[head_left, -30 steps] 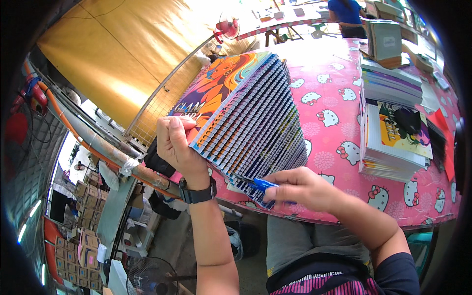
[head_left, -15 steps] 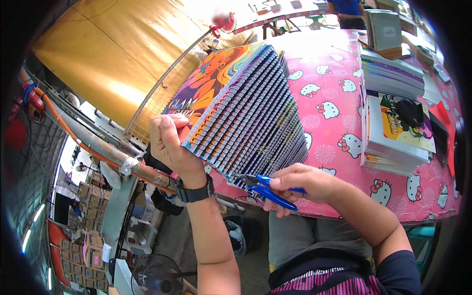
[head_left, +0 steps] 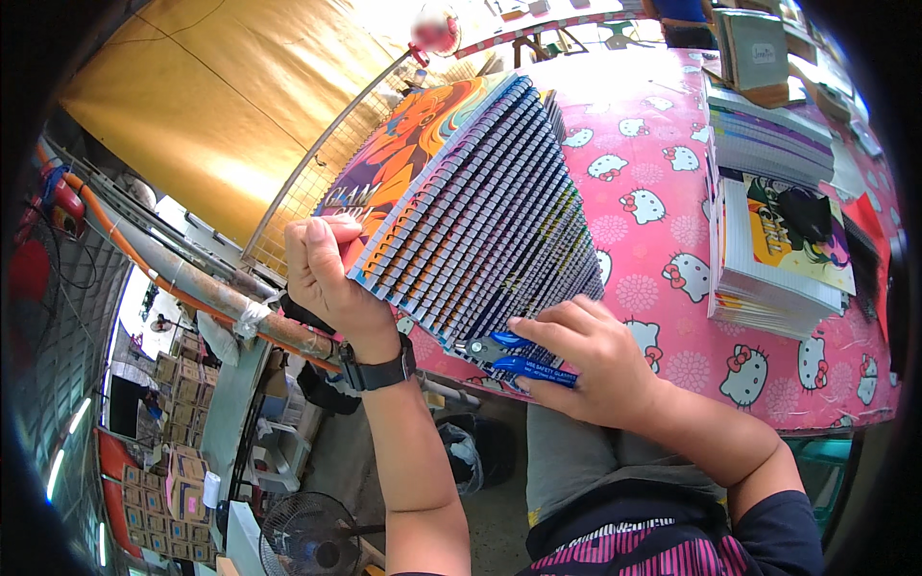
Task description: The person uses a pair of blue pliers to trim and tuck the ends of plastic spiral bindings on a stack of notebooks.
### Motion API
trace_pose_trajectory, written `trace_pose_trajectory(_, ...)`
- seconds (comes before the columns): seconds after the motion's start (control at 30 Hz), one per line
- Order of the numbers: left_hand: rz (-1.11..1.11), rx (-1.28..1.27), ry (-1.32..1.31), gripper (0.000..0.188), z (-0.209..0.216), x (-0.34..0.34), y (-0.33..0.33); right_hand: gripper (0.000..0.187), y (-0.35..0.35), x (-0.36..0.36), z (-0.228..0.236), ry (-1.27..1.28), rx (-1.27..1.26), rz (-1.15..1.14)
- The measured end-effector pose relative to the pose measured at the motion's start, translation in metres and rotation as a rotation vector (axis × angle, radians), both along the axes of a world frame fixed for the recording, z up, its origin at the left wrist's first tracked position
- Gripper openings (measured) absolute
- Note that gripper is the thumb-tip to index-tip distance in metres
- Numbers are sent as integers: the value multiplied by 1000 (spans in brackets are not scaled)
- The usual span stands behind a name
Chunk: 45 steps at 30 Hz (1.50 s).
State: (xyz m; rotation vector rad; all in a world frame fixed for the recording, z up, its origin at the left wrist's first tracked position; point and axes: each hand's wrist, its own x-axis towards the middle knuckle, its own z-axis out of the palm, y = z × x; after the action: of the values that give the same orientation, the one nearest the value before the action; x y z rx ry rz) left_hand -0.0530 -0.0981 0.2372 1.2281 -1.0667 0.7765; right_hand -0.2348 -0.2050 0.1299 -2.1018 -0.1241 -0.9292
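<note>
A tall stack of spiral-bound notebooks (head_left: 471, 202) stands before me, its coil edges turned toward me and the top one showing a colourful orange and purple cover. My left hand (head_left: 329, 274) is closed on the near left corner of the top notebook, thumb on the cover; a dark watch is on that wrist. In my right hand (head_left: 600, 370) is a pair of blue-handled pliers (head_left: 531, 370), its handles between thumb and fingers. The metal jaws touch or nearly touch the coil ends at the stack's lower near edge; their tips are hard to make out.
The table wears a pink cartoon-cat cover (head_left: 687, 278). To the right stand piles of unbound notebook pages (head_left: 778, 302) and more books (head_left: 754, 53). A metal pipe (head_left: 221, 298) runs along the left. Below are a fan (head_left: 307, 538) and a black bin (head_left: 490, 451); cartons (head_left: 168, 509) lie farther off.
My right hand has turned over the pliers, back of the hand now up and fingers wrapped differently on the handles. The jaws have shifted slightly. My left hand keeps its hold.
</note>
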Motion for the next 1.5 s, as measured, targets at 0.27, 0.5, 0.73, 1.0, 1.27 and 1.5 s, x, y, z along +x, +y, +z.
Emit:
trace_pose_trajectory(0.27,60,41,45,35,0,-4,0,35,-3,-5,5,333,405,298)
trace_pose_trajectory(0.5,-11,-31,63,30,0,-4,-1,50,8,-10,10,-33,-218,-188)
trace_pose_trajectory(0.73,55,13,28,34,-1,-3,-1,40,5,-6,3,15,-151,-70)
trace_pose_trajectory(1.0,-42,-48,60,31,0,-6,-3,36,0,-3,0,457,545,402)
trace_pose_trajectory(1.27,10,-20,50,33,-2,-3,0,47,11,-5,-11,-25,-185,-159)
trace_pose_trajectory(1.5,-19,-37,40,33,-2,0,-1,35,-13,6,-25,736,1103,798)
